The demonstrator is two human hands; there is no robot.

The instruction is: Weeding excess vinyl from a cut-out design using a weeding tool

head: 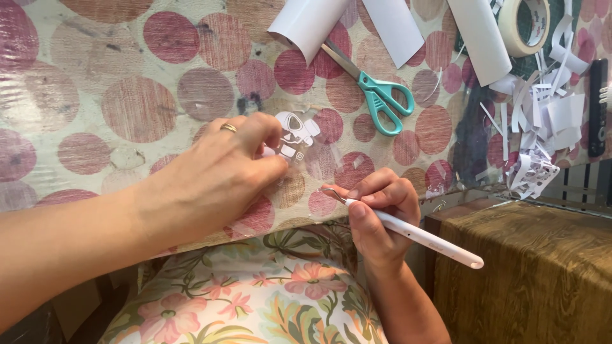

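Observation:
My left hand, with a gold ring on one finger, presses down on a clear film sheet that carries a white astronaut-shaped cutout. The fingertips pinch the sheet just beside the cutout. My right hand grips a white pen-like weeding tool with a small metal hook at its tip. The hook rests near the lower edge of the clear sheet, right of my left fingers.
Teal-handled scissors lie behind the sheet on a dotted pink tablecloth. White rolled sheets, a tape roll and a pile of white scraps sit at the back right. A brown wooden surface is at the right.

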